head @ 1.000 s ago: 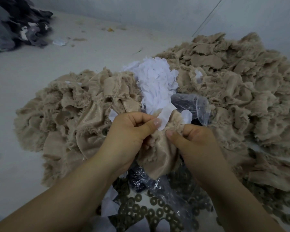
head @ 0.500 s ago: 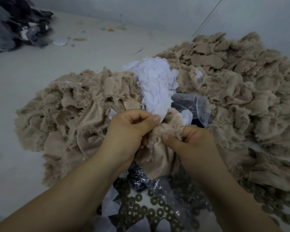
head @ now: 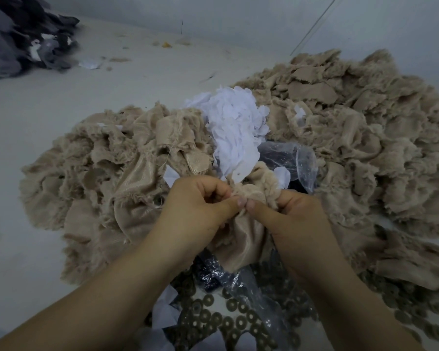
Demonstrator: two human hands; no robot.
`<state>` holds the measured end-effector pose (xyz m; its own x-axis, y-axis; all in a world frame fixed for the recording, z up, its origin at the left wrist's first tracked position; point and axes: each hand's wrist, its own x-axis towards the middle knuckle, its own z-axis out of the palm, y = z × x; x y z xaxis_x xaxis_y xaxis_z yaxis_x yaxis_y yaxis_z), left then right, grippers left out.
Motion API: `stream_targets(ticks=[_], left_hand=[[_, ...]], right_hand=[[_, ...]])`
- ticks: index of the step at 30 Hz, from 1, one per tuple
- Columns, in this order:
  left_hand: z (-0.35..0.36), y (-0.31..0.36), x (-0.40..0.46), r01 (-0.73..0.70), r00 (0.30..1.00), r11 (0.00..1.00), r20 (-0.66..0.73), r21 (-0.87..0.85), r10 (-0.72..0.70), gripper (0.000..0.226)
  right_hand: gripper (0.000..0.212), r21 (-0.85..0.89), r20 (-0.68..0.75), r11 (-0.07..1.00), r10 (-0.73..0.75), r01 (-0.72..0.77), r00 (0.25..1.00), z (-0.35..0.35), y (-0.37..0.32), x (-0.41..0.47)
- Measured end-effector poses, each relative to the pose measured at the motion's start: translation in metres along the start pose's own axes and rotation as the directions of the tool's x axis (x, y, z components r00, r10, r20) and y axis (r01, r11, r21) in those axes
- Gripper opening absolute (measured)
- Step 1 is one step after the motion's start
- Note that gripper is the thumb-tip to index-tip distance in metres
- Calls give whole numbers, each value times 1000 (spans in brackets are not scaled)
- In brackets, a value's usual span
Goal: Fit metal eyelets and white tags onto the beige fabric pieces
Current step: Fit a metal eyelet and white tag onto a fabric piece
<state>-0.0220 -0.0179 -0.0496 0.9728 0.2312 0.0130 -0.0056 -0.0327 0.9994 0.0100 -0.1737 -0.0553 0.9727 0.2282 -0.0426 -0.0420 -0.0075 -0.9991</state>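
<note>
The light is dim, flat and bluish-grey, with no clear source. Shadows are soft; the deepest lie just below the fingers (head: pixel 228 200), where the metal eyelets (head: pixel 228 323) sit murky. Small glints of glare show on the clear plastic bag (head: pixel 292 158) beyond the fingers. The wide lens bends the edges, and the dark fabric heap (head: pixel 23 39) far left of the fingers looks soft.

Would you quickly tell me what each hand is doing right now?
Left hand: closed, pinching the beige fabric piece.
Right hand: closed, gripping the same beige fabric piece, thumb beside the left thumb.
</note>
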Motion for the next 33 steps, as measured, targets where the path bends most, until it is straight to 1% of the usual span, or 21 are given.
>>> stream_targets(ticks=[2, 3, 6, 9, 11, 13, 14, 15, 17, 19, 20, 21, 25, 28, 30, 33], left_hand=[[0, 1, 0, 1, 1000, 1000, 14, 15, -1, 16], [1, 1, 0, -3, 1000, 1000, 22, 21, 2, 16], [2, 2, -1, -7, 1000, 999, 29, 31, 6, 18], [2, 3, -1, 8, 1000, 999, 13, 33, -8, 19], [3, 2, -1, 21, 1000, 1000, -2, 16, -21, 18], [4, 2, -1, 39, 999, 999, -13, -9, -40, 18], [4, 2, 0, 47, 999, 999, -11, -20, -47, 19], [4, 2, 0, 51, 999, 998, -5, -28, -52, 19], [4, 2, 0, 58, 998, 998, 8, -39, -58, 21], [4, 3, -1, 59, 998, 997, 17, -42, -59, 22], [4, 3, -1, 57, 998, 998, 22, -39, -56, 21], [4, 4, -1, 54, 998, 998, 27, -35, -53, 21], [1, 5, 0, 84, 996, 996, 45, -27, -82, 18], [0, 7, 0, 131, 989, 990, 72, -54, -127, 15], [0, 6, 1, 147, 987, 987, 79, -66, -142, 18], [1, 4, 0, 98, 994, 995, 45, -23, -97, 22]], right_hand=[[13, -11, -18, 1000, 3, -3, 1000, 0, 3, 0], [10, -18, -26, 1000, 2, -2, 1000, -1, 4, 1], [9, -25, -27, 1000, -12, 11, 1000, -1, 7, 2], [20, -12, -9, 999, -32, 32, 999, 1, 8, 3], [23, -19, 5, 999, -44, 44, 999, 1, 7, 2], [17, -46, 1, 997, -55, 55, 999, 0, 7, 1], [8, -63, -12, 996, -59, 58, 998, 0, 7, 1], [6, -79, -33, 995, -63, 60, 997, -1, 7, 1], [30, -78, -54, 995, -68, 64, 996, 1, 6, 0], [48, -29, -74, 998, -63, 61, 995, 3, 3, -1], [54, -10, -81, 998, -58, 58, 995, 4, 0, -2], [55, 3, -91, 998, -55, 55, 994, 4, -1, -2], [24, 77, -107, 996, -32, 41, 994, 3, 2, -1], [16, 74, -115, 997, -18, 27, 993, 2, 5, 0], [9, 56, -121, 998, -27, 34, 992, 3, 6, 0], [6, 64, -123, 997, -32, 40, 992, 3, 7, 1]])
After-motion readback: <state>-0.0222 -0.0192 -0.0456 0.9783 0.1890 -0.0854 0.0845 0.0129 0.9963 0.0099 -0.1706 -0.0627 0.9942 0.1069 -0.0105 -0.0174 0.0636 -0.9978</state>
